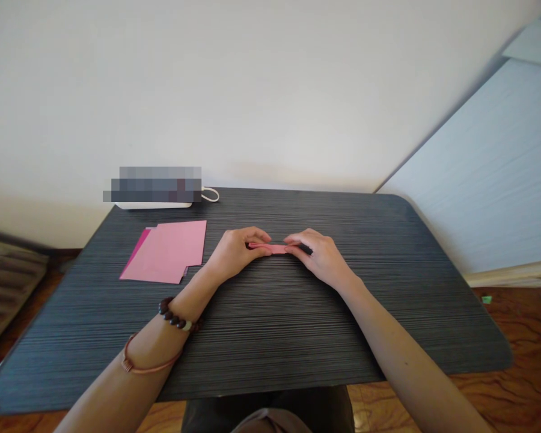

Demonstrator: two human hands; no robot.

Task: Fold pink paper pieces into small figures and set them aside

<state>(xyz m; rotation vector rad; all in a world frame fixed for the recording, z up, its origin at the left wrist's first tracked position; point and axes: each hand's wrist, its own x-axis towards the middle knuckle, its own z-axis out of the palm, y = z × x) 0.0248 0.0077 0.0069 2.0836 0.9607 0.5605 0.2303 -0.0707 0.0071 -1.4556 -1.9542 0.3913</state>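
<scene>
A narrow folded strip of pink paper (278, 248) lies crosswise between my two hands, over the middle of the dark table. My left hand (237, 251) pinches its left end, thumb on the near side and fingers on the far side. At the other end, my right hand (318, 252) grips the strip in the same way, thumb toward me. Only the short middle stretch and a bit of the left end show; the fingers cover the rest. Two bracelets, one of dark beads (174, 317) and one a brown cord, circle my left wrist and forearm.
Left of my hands, pink paper sheets (166, 249) lie stacked on the table (270, 331), a darker pink edge showing beneath. Behind them stands a white-based object (155, 205), mostly blurred out, with a white cord loop (211, 194). A wall borders the far edge.
</scene>
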